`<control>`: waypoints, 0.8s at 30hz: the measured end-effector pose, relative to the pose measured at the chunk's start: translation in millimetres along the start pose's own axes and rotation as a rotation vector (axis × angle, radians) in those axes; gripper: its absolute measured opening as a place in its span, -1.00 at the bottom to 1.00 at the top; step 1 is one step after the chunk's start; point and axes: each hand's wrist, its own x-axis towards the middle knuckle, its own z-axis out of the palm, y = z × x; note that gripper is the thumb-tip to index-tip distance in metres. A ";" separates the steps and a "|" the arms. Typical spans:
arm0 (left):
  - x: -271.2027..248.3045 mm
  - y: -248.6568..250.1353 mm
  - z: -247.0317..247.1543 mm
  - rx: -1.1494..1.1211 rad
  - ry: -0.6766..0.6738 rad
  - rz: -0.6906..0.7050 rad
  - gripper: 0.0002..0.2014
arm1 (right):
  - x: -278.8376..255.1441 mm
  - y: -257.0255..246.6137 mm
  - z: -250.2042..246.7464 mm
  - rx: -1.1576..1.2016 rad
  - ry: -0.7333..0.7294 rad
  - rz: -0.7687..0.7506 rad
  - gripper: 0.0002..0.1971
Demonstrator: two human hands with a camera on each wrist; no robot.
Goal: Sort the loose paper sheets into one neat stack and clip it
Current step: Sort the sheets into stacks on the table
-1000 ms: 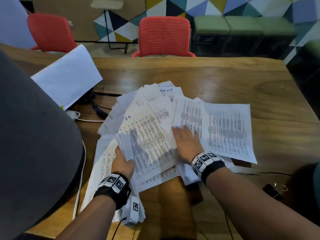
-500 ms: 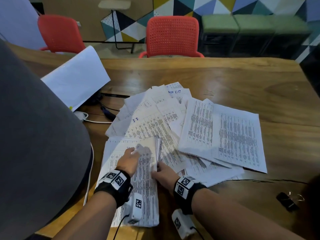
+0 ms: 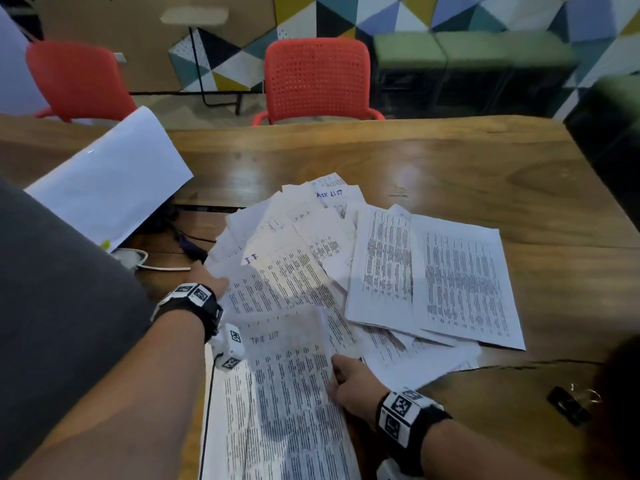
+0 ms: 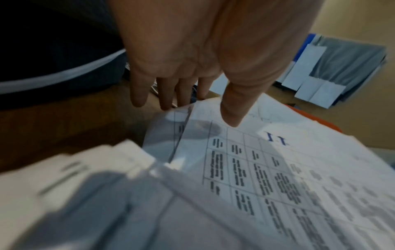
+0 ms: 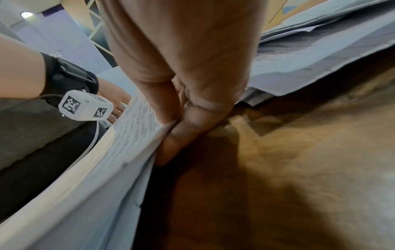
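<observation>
Printed paper sheets (image 3: pixel 311 258) lie fanned across the wooden table (image 3: pixel 450 168), and two wider ones (image 3: pixel 450 282) sit on the right. A gathered stack (image 3: pixel 287 393) headed "TASK LIST" lies at the front. My right hand (image 3: pixel 337 372) pinches its right edge, thumb on top and fingers underneath (image 5: pixel 173 128), lifting that edge of the stack (image 5: pixel 128 135) a little. My left hand (image 3: pixel 211 277) reaches to the left edge of the fan. Its fingers are straight, with the thumb (image 4: pixel 230 118) over a sheet marked in blue ink (image 4: pixel 275 138). A black binder clip (image 3: pixel 568 405) lies at the front right.
A blank white sheet (image 3: pixel 110 174) stands tilted at the left, over dark cables (image 3: pixel 187 244) and a white cord (image 3: pixel 138 261). A grey-clad body (image 3: pixel 52 289) fills the left side. Two red chairs (image 3: pixel 315 77) stand beyond the table's far edge.
My left hand has left the front stack and moved up and left to the edge of the fanned sheets. My right hand has stayed at the stack's right edge.
</observation>
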 end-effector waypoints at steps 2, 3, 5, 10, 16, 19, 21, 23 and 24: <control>5.9 2.4 4.1 0.015 -0.029 0.010 -0.26 | -2.7 2.0 0.2 -0.001 -0.018 0.010 -0.81; 6.3 4.0 5.4 0.035 -0.039 0.026 -0.30 | -3.0 3.1 0.3 -0.020 -0.027 0.008 -0.78; 8.1 6.7 9.3 0.086 -0.062 0.086 -0.36 | -3.8 2.9 0.2 -0.062 -0.046 0.006 -0.80; -3.2 28.2 18.4 0.073 -0.056 0.298 -0.51 | -5.1 -1.7 0.7 -0.145 -0.090 -0.034 -0.79; -31.2 69.4 44.1 -0.046 -0.105 0.483 -0.50 | -6.2 -6.6 -3.2 -0.121 -0.090 -0.072 -0.93; -42.2 77.8 50.2 -0.122 -0.103 0.522 -0.38 | -7.7 -6.2 -5.0 -0.112 -0.061 -0.089 -0.93; -47.7 71.4 42.0 -0.115 -0.016 0.532 -0.31 | -9.6 -6.5 -3.8 -0.057 -0.066 -0.085 -0.95; -52.1 57.4 28.3 -0.101 0.084 0.465 -0.32 | -10.8 -9.9 -3.3 -0.004 -0.060 -0.076 -0.91; -50.4 52.5 26.2 -0.114 0.126 0.427 -0.33 | -6.2 -8.1 -5.9 0.022 -0.045 -0.063 -0.91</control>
